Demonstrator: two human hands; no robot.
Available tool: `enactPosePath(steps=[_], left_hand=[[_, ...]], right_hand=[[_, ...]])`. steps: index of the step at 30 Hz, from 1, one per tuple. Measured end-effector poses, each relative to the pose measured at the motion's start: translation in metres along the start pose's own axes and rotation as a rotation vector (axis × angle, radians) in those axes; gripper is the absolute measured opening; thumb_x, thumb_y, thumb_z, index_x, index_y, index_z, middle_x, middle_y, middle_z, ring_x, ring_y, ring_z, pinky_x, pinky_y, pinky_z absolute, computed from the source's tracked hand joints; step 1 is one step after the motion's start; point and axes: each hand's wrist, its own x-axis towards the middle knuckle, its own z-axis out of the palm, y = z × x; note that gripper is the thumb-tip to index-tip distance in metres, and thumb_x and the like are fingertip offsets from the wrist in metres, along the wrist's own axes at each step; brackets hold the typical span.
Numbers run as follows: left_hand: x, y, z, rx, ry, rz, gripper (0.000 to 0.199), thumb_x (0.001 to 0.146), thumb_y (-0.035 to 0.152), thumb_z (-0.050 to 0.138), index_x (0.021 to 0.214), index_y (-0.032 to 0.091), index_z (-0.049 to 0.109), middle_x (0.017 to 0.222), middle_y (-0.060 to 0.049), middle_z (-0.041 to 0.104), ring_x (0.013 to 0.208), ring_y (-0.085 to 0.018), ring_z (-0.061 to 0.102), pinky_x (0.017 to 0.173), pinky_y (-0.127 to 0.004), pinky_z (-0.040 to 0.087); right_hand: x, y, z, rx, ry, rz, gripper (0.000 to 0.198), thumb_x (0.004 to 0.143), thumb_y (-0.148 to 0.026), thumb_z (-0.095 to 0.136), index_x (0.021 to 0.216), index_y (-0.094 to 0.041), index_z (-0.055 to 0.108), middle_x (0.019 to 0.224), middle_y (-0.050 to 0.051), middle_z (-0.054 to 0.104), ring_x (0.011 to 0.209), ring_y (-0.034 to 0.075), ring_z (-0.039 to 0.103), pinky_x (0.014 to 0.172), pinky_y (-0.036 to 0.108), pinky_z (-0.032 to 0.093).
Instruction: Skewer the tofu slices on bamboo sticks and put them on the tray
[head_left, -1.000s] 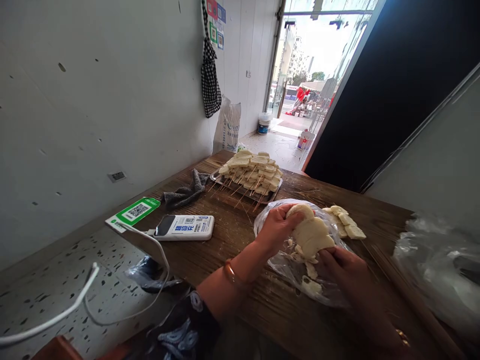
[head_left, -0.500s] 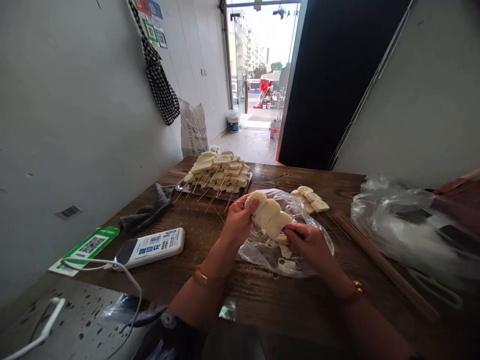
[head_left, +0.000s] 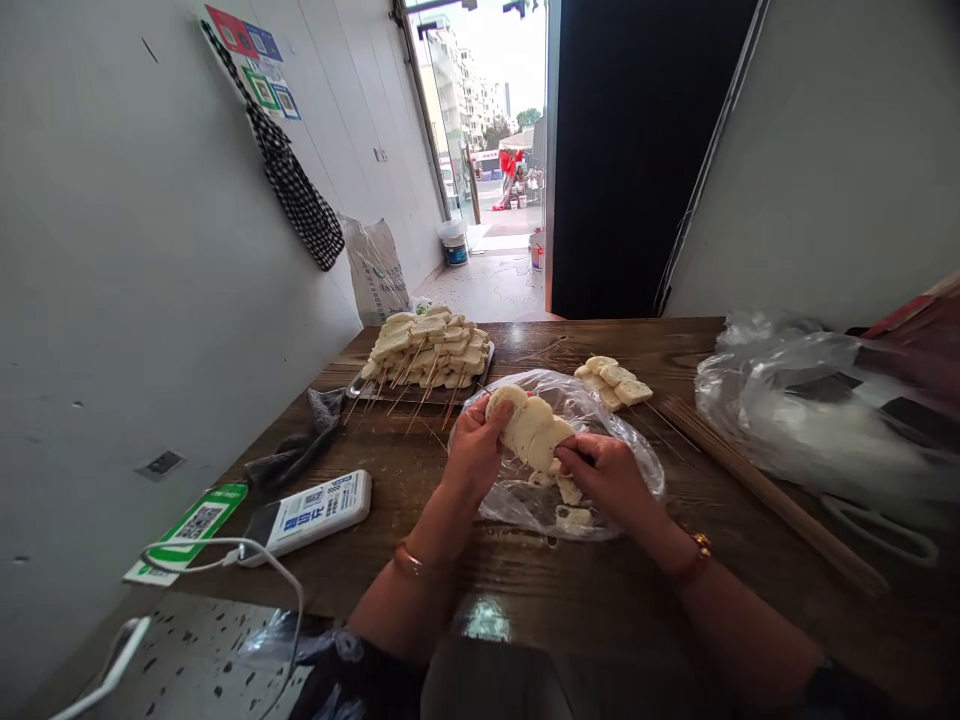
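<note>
Over the clear plastic bag [head_left: 637,505], my two hands hold a row of overlapping pale bread slices [head_left: 531,430]. My left hand [head_left: 472,450] is closed round the upper left end, thumb on top. A thin stick tip pokes out just past that end. At the lower right end, my right hand [head_left: 609,475] pinches the edge of the last slice; any stick between those fingers is hidden. Loose bread pieces [head_left: 574,518] lie in the bag beneath. Behind it to the right rests another group of bread slices [head_left: 615,382] with a stick.
A tray [head_left: 489,368] heaped with skewered slices [head_left: 431,345] stands at the back left. On the right lie a bundle of thin sticks [head_left: 772,500], scissors handles [head_left: 877,530] and plastic bags [head_left: 795,400]. A white payment device [head_left: 315,510] with a cable and a dark cloth [head_left: 300,440] are left.
The view has turned a little to the right. A stick tip now shows beyond the upper left slice. Both hands keep hold of the row, which is slightly lower at its right end.
</note>
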Motion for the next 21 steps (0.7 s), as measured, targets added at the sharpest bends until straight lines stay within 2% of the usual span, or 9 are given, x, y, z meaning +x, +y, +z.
enactPosePath(steps=[4, 7, 11, 14, 17, 19, 21], left_hand=[[0.001, 0.008, 0.0, 0.0, 0.034, -0.023, 0.037, 0.071, 0.035, 0.078, 0.099, 0.012, 0.071, 0.089, -0.008, 0.073, 0.072, -0.015, 0.066, 0.067, -0.024, 0.054], [0.009, 0.012, -0.005, -0.033, 0.126, 0.016, 0.038, 0.066, 0.029, 0.082, 0.098, 0.014, 0.069, 0.091, -0.007, 0.074, 0.072, -0.015, 0.066, 0.065, -0.023, 0.055], [0.019, 0.014, -0.01, -0.079, 0.18, 0.023, 0.047, 0.063, 0.028, 0.082, 0.107, 0.017, 0.067, 0.091, -0.006, 0.073, 0.076, -0.017, 0.068, 0.064, -0.025, 0.057], [0.023, 0.018, -0.011, -0.126, 0.147, 0.022, 0.04, 0.07, 0.032, 0.077, 0.105, 0.017, 0.067, 0.095, -0.006, 0.072, 0.082, -0.018, 0.068, 0.067, -0.025, 0.058], [0.021, 0.025, -0.006, -0.132, 0.079, 0.03, 0.036, 0.076, 0.04, 0.071, 0.102, 0.017, 0.066, 0.102, -0.007, 0.071, 0.09, -0.018, 0.067, 0.073, -0.027, 0.058], [0.012, 0.03, 0.002, -0.095, 0.004, -0.026, 0.04, 0.077, 0.046, 0.07, 0.104, 0.017, 0.064, 0.103, -0.007, 0.071, 0.091, -0.019, 0.066, 0.073, -0.029, 0.058], [-0.002, 0.033, 0.011, -0.04, -0.077, -0.107, 0.043, 0.073, 0.043, 0.075, 0.107, 0.019, 0.062, 0.102, -0.006, 0.071, 0.086, -0.017, 0.067, 0.07, -0.028, 0.058]], right_hand=[[0.002, -0.003, -0.005, 0.035, -0.068, -0.008, 0.019, 0.084, -0.025, 0.059, 0.071, -0.019, 0.071, 0.063, -0.001, 0.068, 0.058, 0.013, 0.059, 0.058, 0.023, 0.041], [0.008, -0.001, -0.008, 0.143, -0.169, -0.007, 0.018, 0.084, -0.025, 0.06, 0.089, -0.019, 0.076, 0.069, -0.002, 0.07, 0.058, 0.011, 0.06, 0.055, 0.02, 0.042], [0.015, -0.001, -0.01, 0.141, -0.107, 0.064, 0.019, 0.086, -0.027, 0.06, 0.087, -0.018, 0.077, 0.06, -0.003, 0.066, 0.054, 0.009, 0.056, 0.053, 0.018, 0.041], [0.015, -0.009, -0.012, 0.134, -0.035, 0.054, 0.018, 0.084, -0.026, 0.061, 0.083, -0.018, 0.077, 0.059, -0.003, 0.065, 0.052, 0.008, 0.053, 0.052, 0.017, 0.038], [0.009, -0.02, -0.016, 0.219, 0.03, 0.092, 0.017, 0.083, -0.027, 0.062, 0.081, -0.017, 0.076, 0.057, -0.004, 0.063, 0.048, 0.007, 0.049, 0.048, 0.018, 0.036], [0.004, -0.028, -0.016, 0.286, 0.082, 0.128, 0.021, 0.084, -0.03, 0.06, 0.082, -0.017, 0.075, 0.056, -0.004, 0.062, 0.045, 0.007, 0.046, 0.046, 0.018, 0.035], [-0.004, -0.036, -0.009, 0.326, 0.113, 0.138, 0.025, 0.087, -0.033, 0.056, 0.086, -0.016, 0.074, 0.058, -0.003, 0.062, 0.045, 0.007, 0.046, 0.045, 0.019, 0.035]])
